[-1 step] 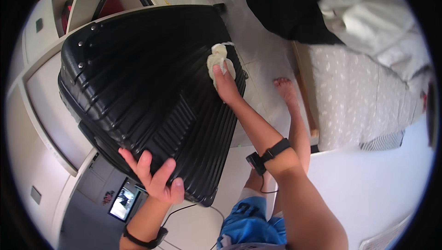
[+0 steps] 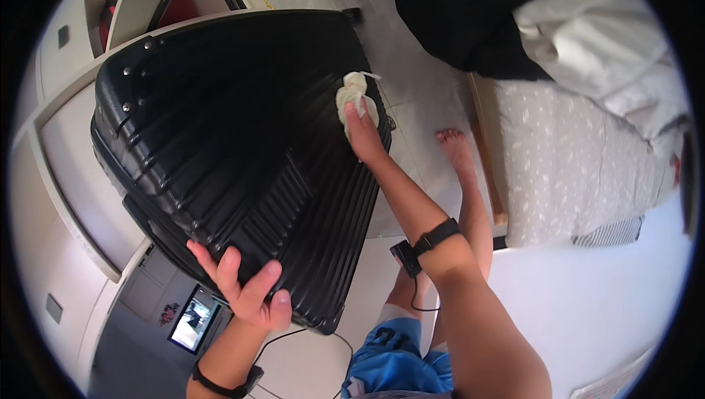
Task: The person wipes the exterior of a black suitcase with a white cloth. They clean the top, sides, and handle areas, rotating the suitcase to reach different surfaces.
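A large black hard-shell suitcase (image 2: 242, 127) with ribbed sides and metal rivets at one corner fills the left and middle of the view. My right hand (image 2: 363, 133) presses a crumpled cream cloth (image 2: 352, 92) against its ribbed face, near the far right edge. Part of the cloth is hidden under the fingers. At the suitcase's near edge my left hand (image 2: 250, 292) rests with its fingers spread and touching the shell, the thumb apart.
A white cabinet (image 2: 70, 168) with open compartments stands along the left. On the right is a bed (image 2: 558, 157) with a grey patterned cover; dark and white fabric (image 2: 595, 39) lies at its far end. My bare foot (image 2: 455, 146) is on the tiled floor beside the suitcase.
My right hand and the cloth have shifted slightly to the right on the suitcase. My left hand stays at the near edge.
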`<state>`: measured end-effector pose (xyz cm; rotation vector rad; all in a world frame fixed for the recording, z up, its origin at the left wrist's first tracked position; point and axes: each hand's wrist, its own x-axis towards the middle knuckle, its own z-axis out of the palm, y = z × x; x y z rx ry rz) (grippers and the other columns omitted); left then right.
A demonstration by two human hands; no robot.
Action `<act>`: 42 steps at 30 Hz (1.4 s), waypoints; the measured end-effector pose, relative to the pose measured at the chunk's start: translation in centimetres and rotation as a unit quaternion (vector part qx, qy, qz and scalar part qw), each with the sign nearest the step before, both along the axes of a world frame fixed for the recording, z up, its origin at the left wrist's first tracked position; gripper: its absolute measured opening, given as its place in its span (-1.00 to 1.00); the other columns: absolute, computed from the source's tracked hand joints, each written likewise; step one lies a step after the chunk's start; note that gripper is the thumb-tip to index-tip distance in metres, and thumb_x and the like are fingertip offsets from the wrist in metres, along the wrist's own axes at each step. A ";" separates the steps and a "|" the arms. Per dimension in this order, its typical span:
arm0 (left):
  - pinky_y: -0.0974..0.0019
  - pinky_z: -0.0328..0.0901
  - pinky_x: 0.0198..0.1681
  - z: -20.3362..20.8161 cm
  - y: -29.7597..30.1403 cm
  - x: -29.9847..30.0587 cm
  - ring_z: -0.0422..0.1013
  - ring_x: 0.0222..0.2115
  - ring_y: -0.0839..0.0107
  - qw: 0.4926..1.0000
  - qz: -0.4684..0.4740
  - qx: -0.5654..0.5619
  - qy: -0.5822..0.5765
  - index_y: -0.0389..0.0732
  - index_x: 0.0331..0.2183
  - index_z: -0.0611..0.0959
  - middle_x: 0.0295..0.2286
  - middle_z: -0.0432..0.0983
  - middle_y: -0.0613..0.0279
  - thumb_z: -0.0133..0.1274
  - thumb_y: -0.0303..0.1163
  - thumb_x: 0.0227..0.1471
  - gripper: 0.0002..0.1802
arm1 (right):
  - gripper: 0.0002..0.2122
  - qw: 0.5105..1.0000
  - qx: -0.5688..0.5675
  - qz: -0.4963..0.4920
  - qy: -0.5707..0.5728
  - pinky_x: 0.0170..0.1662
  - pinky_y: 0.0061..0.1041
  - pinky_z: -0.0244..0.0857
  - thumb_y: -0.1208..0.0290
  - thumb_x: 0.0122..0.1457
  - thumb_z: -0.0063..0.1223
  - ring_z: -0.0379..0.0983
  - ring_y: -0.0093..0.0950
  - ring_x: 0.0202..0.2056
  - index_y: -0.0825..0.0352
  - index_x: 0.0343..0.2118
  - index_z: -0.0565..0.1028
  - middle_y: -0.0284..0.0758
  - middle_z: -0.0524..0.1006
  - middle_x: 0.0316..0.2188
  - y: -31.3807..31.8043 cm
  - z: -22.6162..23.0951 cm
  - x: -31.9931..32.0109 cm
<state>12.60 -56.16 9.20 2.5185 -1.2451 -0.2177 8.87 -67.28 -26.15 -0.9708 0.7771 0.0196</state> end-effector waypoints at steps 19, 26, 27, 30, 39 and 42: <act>-0.41 -0.42 0.38 -0.8 -0.8 0.0 -0.07 0.38 -0.20 0.999 0.012 -0.044 0.015 -0.03 -0.23 0.79 0.20 0.36 0.10 0.02 -0.18 0.08 -0.68 | -0.27 0.989 0.137 -0.026 0.041 0.44 -0.44 -0.20 -0.11 0.45 -0.29 -0.05 -0.38 0.43 0.42 0.42 0.01 -0.24 0.12 0.41 0.9 2.0 -2.8; -0.34 -0.35 0.40 -0.7 -1.7 0.1 0.05 0.35 -0.12 0.999 0.036 -0.029 0.012 0.01 -0.18 0.79 0.15 0.44 0.18 0.03 -0.22 0.02 -0.64 | -0.35 0.993 0.067 -0.020 -0.097 0.45 -0.20 -0.29 0.04 0.45 -0.25 0.00 -0.25 0.41 0.42 0.41 0.03 -0.15 0.17 0.37 -0.7 23.0 -2.9; -0.34 -0.35 0.40 -0.7 -1.8 0.1 0.06 0.34 -0.12 0.999 0.039 -0.027 0.014 0.00 -0.16 0.78 0.14 0.45 0.18 0.02 -0.22 0.02 -0.63 | -0.36 0.992 0.038 0.002 -0.118 0.46 -0.11 -0.34 0.04 0.44 -0.26 0.00 -0.18 0.42 0.41 0.41 0.05 -0.12 0.16 0.39 -1.4 24.7 -2.5; -0.39 -0.33 0.39 -1.0 -1.9 0.1 0.08 0.34 -0.14 0.998 0.041 -0.052 0.010 -0.16 0.04 0.64 0.15 0.45 0.15 0.03 -0.21 0.03 -0.47 | -0.38 0.975 -0.096 0.042 -0.194 0.47 0.00 -0.42 -0.01 0.41 -0.26 0.01 0.01 0.40 0.33 0.38 0.16 -0.06 0.24 0.35 -3.7 26.0 0.1; -0.41 -0.38 0.38 -0.8 -2.2 0.5 0.00 0.36 -0.20 0.998 0.051 -0.033 0.012 -0.14 -0.06 0.71 0.17 0.40 0.09 0.01 -0.20 0.06 -0.55 | -0.42 0.982 -0.015 0.004 -0.187 0.41 -0.28 -0.11 0.10 0.42 -0.26 0.17 -0.14 0.34 0.37 0.37 0.19 -0.03 0.34 0.26 -4.7 14.1 9.1; -0.41 -0.45 0.37 -0.7 -2.2 -0.1 -0.11 0.39 -0.16 0.999 0.040 -0.009 0.011 0.08 -0.19 0.82 0.21 0.33 0.15 -0.03 -0.21 0.07 -0.64 | -0.43 0.990 0.029 -0.028 -0.138 0.36 -0.37 0.01 0.12 0.43 -0.24 0.21 -0.27 0.31 0.44 0.36 0.18 -0.09 0.34 0.26 -4.5 8.6 9.9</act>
